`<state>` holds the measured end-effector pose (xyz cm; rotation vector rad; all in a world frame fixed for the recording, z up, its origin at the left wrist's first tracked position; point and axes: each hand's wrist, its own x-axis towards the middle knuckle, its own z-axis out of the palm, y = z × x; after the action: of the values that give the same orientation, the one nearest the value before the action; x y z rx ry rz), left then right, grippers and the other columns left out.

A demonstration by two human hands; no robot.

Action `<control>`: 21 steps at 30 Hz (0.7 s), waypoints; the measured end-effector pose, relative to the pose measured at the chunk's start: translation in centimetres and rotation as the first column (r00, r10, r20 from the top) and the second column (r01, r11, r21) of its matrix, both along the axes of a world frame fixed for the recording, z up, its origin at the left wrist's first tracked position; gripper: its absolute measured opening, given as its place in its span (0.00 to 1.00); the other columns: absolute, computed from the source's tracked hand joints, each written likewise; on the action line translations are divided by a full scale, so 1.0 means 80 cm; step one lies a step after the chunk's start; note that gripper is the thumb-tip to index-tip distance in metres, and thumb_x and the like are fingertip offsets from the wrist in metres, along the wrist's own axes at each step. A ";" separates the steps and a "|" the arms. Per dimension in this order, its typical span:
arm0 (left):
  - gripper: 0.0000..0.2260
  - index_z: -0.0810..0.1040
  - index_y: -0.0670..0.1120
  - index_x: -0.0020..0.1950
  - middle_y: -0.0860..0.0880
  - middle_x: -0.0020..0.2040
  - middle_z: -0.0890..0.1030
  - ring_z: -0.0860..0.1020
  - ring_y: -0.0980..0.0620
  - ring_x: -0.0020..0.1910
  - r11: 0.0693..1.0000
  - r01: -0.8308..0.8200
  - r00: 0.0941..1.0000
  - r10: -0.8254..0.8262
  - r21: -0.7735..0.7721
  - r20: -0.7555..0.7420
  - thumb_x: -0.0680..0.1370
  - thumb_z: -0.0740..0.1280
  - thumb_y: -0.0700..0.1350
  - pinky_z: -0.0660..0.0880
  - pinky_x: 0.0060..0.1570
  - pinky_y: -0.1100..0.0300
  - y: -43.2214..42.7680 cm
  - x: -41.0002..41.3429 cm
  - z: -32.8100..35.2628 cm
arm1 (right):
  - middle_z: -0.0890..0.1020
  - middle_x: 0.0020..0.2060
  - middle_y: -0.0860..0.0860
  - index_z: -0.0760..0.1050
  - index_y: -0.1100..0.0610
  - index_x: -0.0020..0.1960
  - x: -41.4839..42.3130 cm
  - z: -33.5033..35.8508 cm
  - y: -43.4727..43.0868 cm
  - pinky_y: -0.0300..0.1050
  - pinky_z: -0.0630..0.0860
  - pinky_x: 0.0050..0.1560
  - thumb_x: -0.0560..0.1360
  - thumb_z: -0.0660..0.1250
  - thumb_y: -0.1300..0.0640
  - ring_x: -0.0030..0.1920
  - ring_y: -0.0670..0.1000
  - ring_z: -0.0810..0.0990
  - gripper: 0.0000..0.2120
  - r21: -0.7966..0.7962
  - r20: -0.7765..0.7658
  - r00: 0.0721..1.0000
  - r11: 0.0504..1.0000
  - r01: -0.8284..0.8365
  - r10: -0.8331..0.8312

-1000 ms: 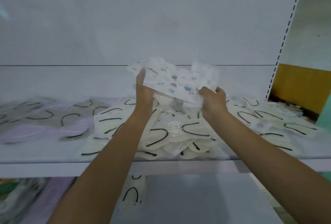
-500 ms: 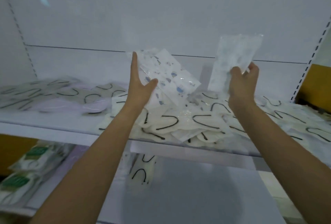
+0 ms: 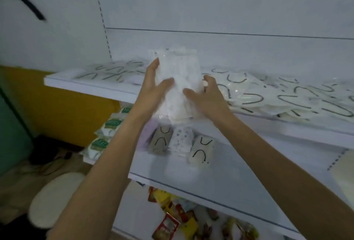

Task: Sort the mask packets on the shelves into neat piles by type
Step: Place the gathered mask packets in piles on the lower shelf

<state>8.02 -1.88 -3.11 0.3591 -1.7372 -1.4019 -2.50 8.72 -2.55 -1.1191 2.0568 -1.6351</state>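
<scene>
1. Half a second earlier the hands were apart, the right holding one loose packet. Now that packet had joined the patterned stack (image 3: 180,74).
2. The left hand (image 3: 155,88) and right hand (image 3: 208,96) both gripped the stack, thumbs across its front, just before the upper shelf (image 3: 86,90).
3. One type was gathered, probably bound for the patterned pile (image 3: 182,142) below.

Left hand (image 3: 154,91) and right hand (image 3: 207,96) grip white packet stack (image 3: 180,75) upright at upper shelf (image 3: 86,87) near edge. Loose black-loop packets (image 3: 287,103) litter that shelf, right side; three small piles (image 3: 181,142) on lower shelf (image 3: 239,174).
</scene>
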 end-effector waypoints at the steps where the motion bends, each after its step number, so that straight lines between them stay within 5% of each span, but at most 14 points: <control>1: 0.29 0.54 0.54 0.75 0.56 0.69 0.66 0.70 0.54 0.67 1.000 0.015 0.999 -0.014 -0.004 0.043 0.79 0.62 0.39 0.73 0.61 0.58 -0.009 0.031 -0.016 | 0.74 0.57 0.48 0.55 0.56 0.72 0.027 -0.013 -0.006 0.46 0.74 0.58 0.73 0.69 0.51 0.56 0.51 0.76 0.35 0.016 0.024 1.000 1.000 -0.015 0.015; 3: 0.37 0.45 0.59 0.76 0.54 0.74 0.60 0.67 0.52 0.69 0.997 0.032 0.997 -0.036 0.065 0.075 0.78 0.63 0.36 0.73 0.62 0.53 -0.021 0.088 -0.055 | 0.74 0.57 0.47 0.57 0.56 0.72 0.080 -0.056 -0.018 0.42 0.74 0.55 0.72 0.71 0.52 0.55 0.48 0.76 0.34 0.009 0.137 0.989 0.999 -0.053 0.052; 5: 0.39 0.40 0.59 0.75 0.55 0.74 0.59 0.67 0.54 0.68 0.983 -0.004 0.994 -0.016 0.182 0.108 0.78 0.62 0.36 0.74 0.59 0.58 -0.023 0.135 -0.108 | 0.73 0.56 0.44 0.60 0.55 0.70 0.133 -0.117 -0.026 0.36 0.76 0.51 0.73 0.70 0.53 0.52 0.44 0.76 0.30 -0.011 0.240 0.968 0.997 -0.073 0.073; 8: 0.30 0.54 0.52 0.75 0.49 0.68 0.70 0.74 0.51 0.62 0.945 -0.020 0.958 -0.075 0.327 0.276 0.77 0.62 0.35 0.76 0.57 0.53 -0.020 0.184 -0.206 | 0.73 0.56 0.45 0.60 0.54 0.70 0.202 -0.213 -0.031 0.28 0.72 0.43 0.75 0.67 0.54 0.52 0.43 0.74 0.27 0.053 0.284 0.958 0.997 -0.053 0.036; 11: 0.22 0.66 0.45 0.68 0.39 0.62 0.75 0.78 0.45 0.56 0.861 -0.089 0.936 -0.099 0.500 0.338 0.75 0.63 0.34 0.79 0.46 0.54 -0.022 0.209 -0.272 | 0.71 0.62 0.47 0.58 0.53 0.72 0.238 -0.280 -0.022 0.35 0.73 0.51 0.77 0.63 0.57 0.59 0.46 0.73 0.25 0.116 0.363 0.931 0.991 -0.063 0.017; 15: 0.23 0.70 0.44 0.64 0.46 0.51 0.78 0.79 0.52 0.45 0.803 -0.064 0.931 -0.167 0.593 0.326 0.69 0.65 0.36 0.77 0.33 0.64 -0.022 0.199 -0.298 | 0.74 0.60 0.46 0.62 0.42 0.64 0.238 -0.319 0.002 0.49 0.75 0.60 0.79 0.60 0.61 0.59 0.48 0.75 0.20 0.106 0.530 0.845 0.982 -0.154 0.075; 21: 0.20 0.66 0.52 0.68 0.46 0.62 0.77 0.77 0.44 0.58 0.643 0.053 0.852 -0.429 0.764 0.302 0.78 0.63 0.39 0.77 0.54 0.48 -0.034 0.138 -0.332 | 0.75 0.58 0.52 0.61 0.55 0.69 0.173 -0.344 -0.001 0.53 0.76 0.56 0.80 0.57 0.58 0.55 0.53 0.77 0.18 0.272 0.396 0.904 0.961 0.050 -0.159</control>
<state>19.02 -4.58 -29.65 0.9971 -1.5124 -2.3804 11.37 8.60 -30.03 -0.5235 1.9916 -1.4444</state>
